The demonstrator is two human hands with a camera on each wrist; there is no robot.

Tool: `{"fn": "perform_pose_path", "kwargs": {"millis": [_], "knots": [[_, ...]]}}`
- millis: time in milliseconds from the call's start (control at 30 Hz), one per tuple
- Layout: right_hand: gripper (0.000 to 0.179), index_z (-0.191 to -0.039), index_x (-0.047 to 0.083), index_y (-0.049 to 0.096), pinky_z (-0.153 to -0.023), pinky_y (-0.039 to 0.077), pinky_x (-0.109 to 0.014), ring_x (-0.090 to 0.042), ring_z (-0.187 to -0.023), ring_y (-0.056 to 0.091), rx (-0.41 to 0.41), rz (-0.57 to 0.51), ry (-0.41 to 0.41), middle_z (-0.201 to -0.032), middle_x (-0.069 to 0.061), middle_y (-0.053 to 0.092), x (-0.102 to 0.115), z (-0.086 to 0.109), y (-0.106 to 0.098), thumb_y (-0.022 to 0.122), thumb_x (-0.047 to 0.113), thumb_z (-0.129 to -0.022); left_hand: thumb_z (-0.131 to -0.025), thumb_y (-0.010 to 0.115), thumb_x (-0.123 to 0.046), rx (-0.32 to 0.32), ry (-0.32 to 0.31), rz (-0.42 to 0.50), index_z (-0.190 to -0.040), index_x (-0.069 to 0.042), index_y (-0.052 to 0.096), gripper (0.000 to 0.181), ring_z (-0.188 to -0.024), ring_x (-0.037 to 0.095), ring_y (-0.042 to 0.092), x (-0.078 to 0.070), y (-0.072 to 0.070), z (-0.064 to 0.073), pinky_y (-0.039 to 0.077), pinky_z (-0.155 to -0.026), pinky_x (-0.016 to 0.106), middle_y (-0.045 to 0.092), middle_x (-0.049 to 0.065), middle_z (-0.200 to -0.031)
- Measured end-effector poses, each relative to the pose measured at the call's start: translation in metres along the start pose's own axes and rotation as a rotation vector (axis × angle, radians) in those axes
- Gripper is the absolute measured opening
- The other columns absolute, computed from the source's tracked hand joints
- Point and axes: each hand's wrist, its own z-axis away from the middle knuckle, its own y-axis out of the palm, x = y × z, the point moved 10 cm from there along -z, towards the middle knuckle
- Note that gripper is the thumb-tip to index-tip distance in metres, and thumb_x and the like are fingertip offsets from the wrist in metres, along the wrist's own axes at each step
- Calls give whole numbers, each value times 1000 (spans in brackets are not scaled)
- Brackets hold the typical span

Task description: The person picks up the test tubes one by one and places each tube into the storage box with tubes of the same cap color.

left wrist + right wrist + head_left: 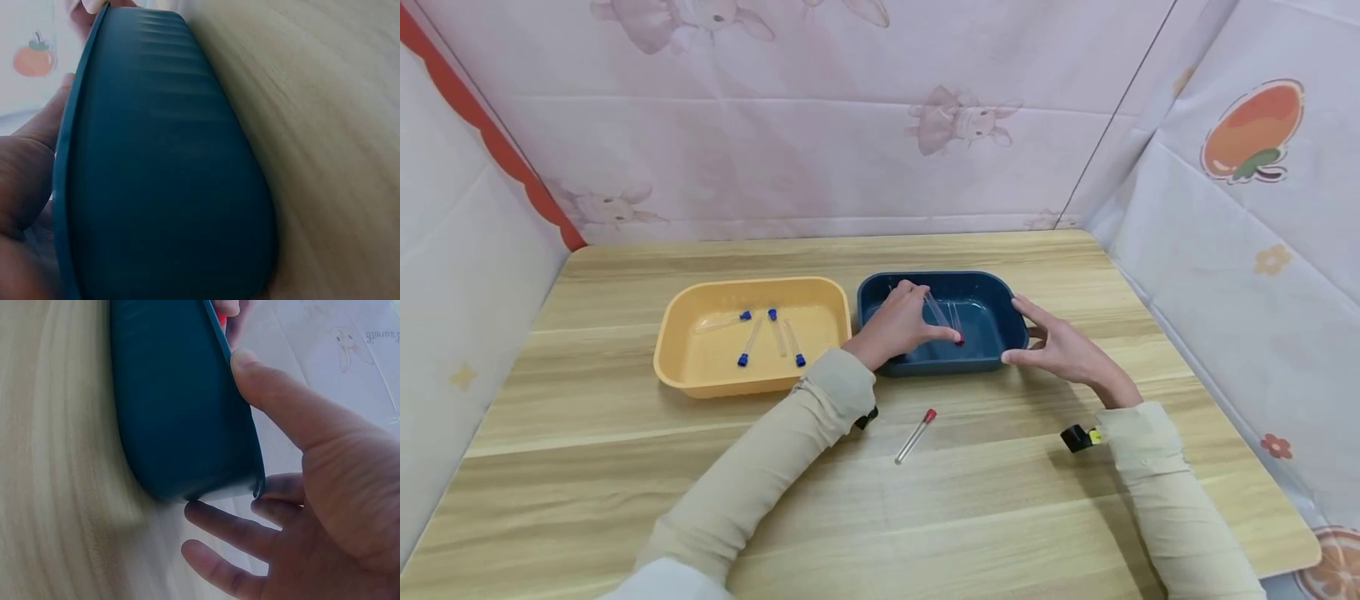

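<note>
My left hand (898, 321) reaches over the dark blue tray (872, 287) and holds a clear test tube (936, 309) between its thumb and fingers. A red cap (220, 318) shows beside those fingers above the tray's rim in the right wrist view. Another clear tube (955, 317) lies in the tray, partly overlapped by the thumb. My right hand (1063, 348) grips the tray's right end, its thumb (256, 375) on the near rim and other fingers spread round the end wall. On the table in front lies a red-capped test tube (915, 437).
Left of the blue tray stands a yellow tray (700, 379) with several blue-capped test tubes (748, 342) inside. The wooden table (587, 475) meets printed cloth walls (820, 167) at its back and sides.
</note>
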Motion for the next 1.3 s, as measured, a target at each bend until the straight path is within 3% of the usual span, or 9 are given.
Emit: {"fn": "perform_pose_path", "kwargs": {"millis": [800, 1300], "knots": [[97, -166, 7, 17, -96, 54, -45, -38, -129, 57, 16, 4, 16, -171, -14, 15, 2, 0, -5, 79, 29, -94, -84, 78, -61, 24, -61, -110, -155, -1, 42, 100, -128, 27, 44, 1, 8, -16, 44, -111, 41, 46, 16, -151], [99, -166, 7, 16, -99, 53, -49, -41, -133, 54, 25, 3, 28, -171, -14, 13, 5, 0, -6, 80, 30, -93, -83, 78, -62, 21, -81, -113, -155, -2, 43, 100, -123, 26, 44, 1, 10, -18, 47, -106, 41, 48, 13, -147]]}}
